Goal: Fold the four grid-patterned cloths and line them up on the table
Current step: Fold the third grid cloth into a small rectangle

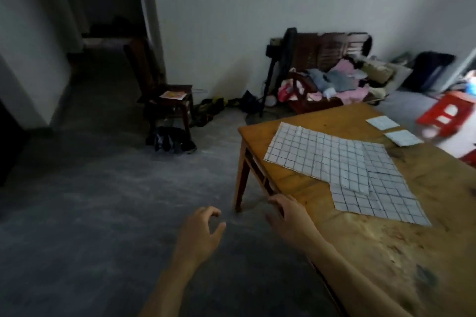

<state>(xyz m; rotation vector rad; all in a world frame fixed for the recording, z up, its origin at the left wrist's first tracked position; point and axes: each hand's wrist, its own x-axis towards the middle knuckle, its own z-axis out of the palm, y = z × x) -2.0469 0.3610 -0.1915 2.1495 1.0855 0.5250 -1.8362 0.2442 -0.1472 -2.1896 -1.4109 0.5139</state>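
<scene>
Beside the table (386, 252), both blurred hands, left hand (199, 233) and right hand (288, 216), hang loosely curled, grasping nothing.

Two bare arms show, with no sleeves. The left hand (199, 233) and right hand (288, 216) wear no gloves or rings.

Readable text: we find none anywhere in the scene.
White grid-patterned cloths (334, 159) on the right: we see only dark ruled lines, no lettering.
Orange-and-yellow sheet (173, 95) on the far dark wooden chair (177, 105): print too blurred for us to read.
</scene>
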